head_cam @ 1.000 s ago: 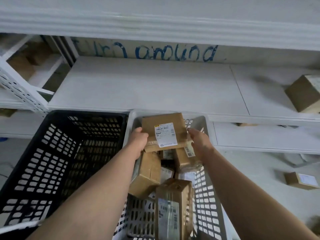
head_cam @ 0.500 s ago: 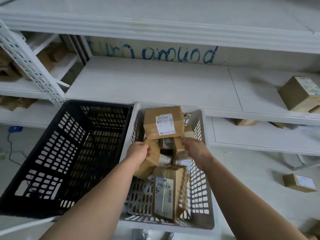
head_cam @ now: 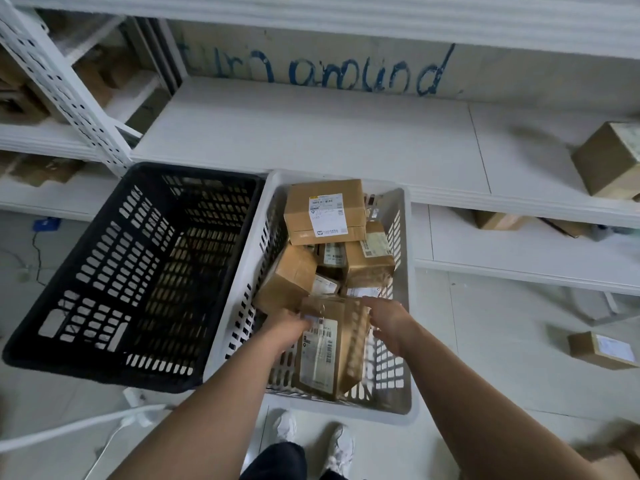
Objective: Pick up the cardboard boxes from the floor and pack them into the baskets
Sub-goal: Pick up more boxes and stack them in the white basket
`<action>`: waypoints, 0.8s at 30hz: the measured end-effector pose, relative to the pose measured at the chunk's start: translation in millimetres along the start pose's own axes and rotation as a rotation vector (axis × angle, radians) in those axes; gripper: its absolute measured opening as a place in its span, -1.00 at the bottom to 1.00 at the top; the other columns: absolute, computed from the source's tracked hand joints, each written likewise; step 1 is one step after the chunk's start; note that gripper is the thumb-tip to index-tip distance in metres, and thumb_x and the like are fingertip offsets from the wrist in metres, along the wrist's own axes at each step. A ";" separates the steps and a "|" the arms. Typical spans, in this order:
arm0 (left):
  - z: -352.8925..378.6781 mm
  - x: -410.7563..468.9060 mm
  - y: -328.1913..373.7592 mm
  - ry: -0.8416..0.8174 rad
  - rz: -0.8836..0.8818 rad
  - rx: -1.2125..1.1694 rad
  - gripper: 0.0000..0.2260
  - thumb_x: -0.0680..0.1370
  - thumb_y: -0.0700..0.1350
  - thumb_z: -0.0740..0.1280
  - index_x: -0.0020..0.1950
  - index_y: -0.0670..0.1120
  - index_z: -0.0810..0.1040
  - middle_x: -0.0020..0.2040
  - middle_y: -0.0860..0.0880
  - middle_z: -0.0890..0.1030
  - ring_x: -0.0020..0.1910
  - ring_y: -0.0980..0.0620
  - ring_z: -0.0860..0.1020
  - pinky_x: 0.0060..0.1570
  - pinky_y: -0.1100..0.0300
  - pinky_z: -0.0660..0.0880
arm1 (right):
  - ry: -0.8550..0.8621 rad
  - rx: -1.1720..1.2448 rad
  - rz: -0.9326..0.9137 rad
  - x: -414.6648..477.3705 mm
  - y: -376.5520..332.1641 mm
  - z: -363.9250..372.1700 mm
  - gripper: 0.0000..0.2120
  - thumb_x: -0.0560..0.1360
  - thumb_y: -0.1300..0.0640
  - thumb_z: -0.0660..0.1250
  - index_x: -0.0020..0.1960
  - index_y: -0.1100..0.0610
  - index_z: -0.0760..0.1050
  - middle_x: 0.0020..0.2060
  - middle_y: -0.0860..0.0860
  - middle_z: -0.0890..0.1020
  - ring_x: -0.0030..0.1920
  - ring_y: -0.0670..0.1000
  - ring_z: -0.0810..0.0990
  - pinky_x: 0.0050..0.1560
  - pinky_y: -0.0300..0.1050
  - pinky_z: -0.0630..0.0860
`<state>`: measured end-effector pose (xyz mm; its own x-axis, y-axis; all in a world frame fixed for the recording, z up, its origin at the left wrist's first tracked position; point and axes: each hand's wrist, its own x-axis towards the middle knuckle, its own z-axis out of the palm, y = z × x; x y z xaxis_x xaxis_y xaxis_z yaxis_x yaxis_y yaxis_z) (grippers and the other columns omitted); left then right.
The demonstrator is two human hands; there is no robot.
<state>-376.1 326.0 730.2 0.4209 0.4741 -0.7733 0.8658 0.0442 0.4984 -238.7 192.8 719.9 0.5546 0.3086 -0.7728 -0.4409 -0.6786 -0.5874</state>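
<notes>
**Both hands at the upright box in the grey basket**

Two baskets sit side by side at centre frame, their long rims touching, in front of a white shelf (head_cam: 311, 133) whose back wall carries blue handwriting (head_cam: 311, 69). A perforated white post (head_cam: 69, 88) slants across the upper left. At the right edge a loose floor box (head_cam: 601, 349) lies well apart from the baskets, and a shelf box (head_cam: 609, 164) sits in the upper right. A white cable (head_cam: 69, 427) crosses the lower left, and two pale shoes (head_cam: 285, 426) stand at bottom centre, just short of the grey basket's near rim.

The grey basket (head_cam: 235, 289), on the right, is crowded. A labelled box (head_cam: 325, 211) lies on top at the far end, and a tilted box (head_cam: 287, 278) leans below it on the left. An upright box (head_cam: 329, 348) stands at the near end. The open room is inside the black basket (head_cam: 104, 271) on the left and on the pale floor to the right.

The left hand (head_cam: 287, 327) is against the upright box's upper left corner. It is blurred, so I cannot tell whether its fingers grip. The right hand (head_cam: 388, 320) hovers just beside the upper right corner, fingers straight and slightly spread, thumb apart from them – contact is not clear.

Both baskets are moulded plastic with rows of slots in walls and floor. The boxes are brown cardboard, taped, with white printed labels.
</notes>
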 end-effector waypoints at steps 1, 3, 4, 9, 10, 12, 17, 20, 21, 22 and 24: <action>1.0 2.4 -0.2 -0.003 0.009 0.026 -0.56 0.57 0.05 0.31 0.38 -0.14 0.42 0.30 -0.10 0.50 0.15 -0.05 0.48 0.15 0.12 0.44 | -0.004 0.010 0.023 1.2 2.4 2.0 -0.72 0.59 0.08 0.23 0.14 0.24 0.55 -0.04 0.11 0.61 0.00 0.10 0.57 0.06 -0.04 0.47; 3.1 9.4 -1.3 -0.014 0.021 0.056 -0.56 0.60 0.07 0.27 0.41 -0.12 0.42 0.35 -0.09 0.49 0.24 -0.08 0.48 0.11 0.15 0.41 | -0.014 -0.007 0.056 4.3 4.5 5.8 -0.73 0.59 -0.02 0.23 0.08 0.16 0.54 0.24 0.17 0.57 0.29 0.20 0.51 0.33 0.10 0.42; 4.2 12.5 -1.8 -0.017 0.018 0.055 -0.55 0.60 0.08 0.25 0.42 -0.10 0.41 0.36 -0.09 0.48 0.28 -0.09 0.47 0.11 0.17 0.39 | -0.033 -0.023 0.060 4.9 5.2 8.0 -0.72 0.60 -0.03 0.21 0.16 0.13 0.53 0.28 0.17 0.54 0.33 0.21 0.48 0.37 0.13 0.38; 5.3 25.2 -2.2 -0.008 0.000 0.047 -0.63 0.65 0.04 0.14 0.38 -0.08 0.45 0.27 -0.08 0.54 0.20 -0.07 0.51 0.19 0.09 0.44 | -0.086 -0.032 0.010 14.2 11.3 17.7 -0.71 0.65 0.08 0.16 0.34 0.10 0.44 0.25 0.15 0.53 0.03 0.04 0.45 0.11 -0.09 0.41; 4.6 27.4 -2.5 -0.011 -0.004 0.053 -0.64 0.65 0.05 0.13 0.37 -0.08 0.45 0.25 -0.08 0.55 0.17 -0.06 0.52 0.15 0.10 0.44 | -0.085 -0.025 0.011 17.5 12.5 19.1 -0.69 0.65 0.08 0.17 0.36 0.10 0.41 0.26 0.16 0.53 0.01 0.03 0.45 0.02 -0.12 0.39; 2.6 32.3 -3.0 -0.031 -0.014 0.049 -0.65 0.64 0.07 0.14 0.34 -0.07 0.46 0.20 -0.05 0.57 0.12 -0.03 0.52 0.12 0.10 0.44 | -0.075 -0.007 0.045 23.8 15.0 20.2 -0.61 0.64 0.04 0.19 0.44 0.09 0.32 0.29 0.16 0.51 0.06 0.06 0.45 0.01 -0.13 0.37; -0.5 46.0 -10.3 -0.086 -0.050 -0.027 -0.66 0.60 0.15 0.20 0.24 -0.01 0.50 0.10 0.00 0.59 0.10 -0.02 0.55 0.20 -0.03 0.49 | -0.060 0.042 0.155 39.4 26.9 23.1 -0.41 0.54 -0.16 0.30 0.42 0.17 0.33 0.23 0.12 0.56 0.19 0.09 0.53 0.04 -0.07 0.43; -4.4 50.3 -13.1 -0.105 -0.065 -0.093 -0.66 0.59 0.19 0.19 0.16 -0.02 0.53 0.02 0.00 0.63 0.04 0.01 0.58 0.18 0.01 0.52 | -0.078 0.086 0.148 41.4 28.4 25.8 -0.47 0.53 -0.13 0.32 0.35 0.19 0.41 0.15 0.10 0.61 0.06 0.03 0.56 -0.22 -0.18 0.35; -6.1 50.3 -12.3 -0.116 -0.070 -0.118 -0.63 0.58 0.21 0.19 0.15 -0.05 0.54 0.01 -0.01 0.63 0.02 0.01 0.60 0.16 0.03 0.53 | -0.077 0.094 0.136 41.6 28.7 25.8 -0.46 0.52 -0.14 0.34 0.36 0.17 0.39 0.15 0.10 0.60 0.07 0.04 0.56 -0.18 -0.18 0.35; -7.3 50.7 -11.9 -0.135 -0.076 -0.137 -0.59 0.57 0.23 0.19 0.13 -0.07 0.54 0.00 -0.03 0.64 0.00 0.00 0.62 0.14 0.04 0.55 | -0.077 0.097 0.121 43.1 29.8 25.6 -0.43 0.50 -0.15 0.36 0.38 0.15 0.37 0.16 0.11 0.59 0.09 0.05 0.55 -0.13 -0.16 0.37; -9.6 49.9 -11.0 -0.181 -0.068 -0.120 -0.55 0.56 0.28 0.17 0.11 -0.08 0.53 -0.01 -0.07 0.66 -0.02 -0.02 0.64 0.11 0.03 0.57 | -0.095 0.086 0.090 42.1 28.9 25.8 -0.39 0.47 -0.16 0.39 0.40 0.08 0.33 0.17 0.11 0.58 0.12 0.07 0.55 -0.09 -0.13 0.40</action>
<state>-367.3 357.6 689.9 0.4136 0.3014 -0.8591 0.8601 0.1801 0.4772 -246.3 203.4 664.2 0.4427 0.3137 -0.8400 -0.5469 -0.6479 -0.5302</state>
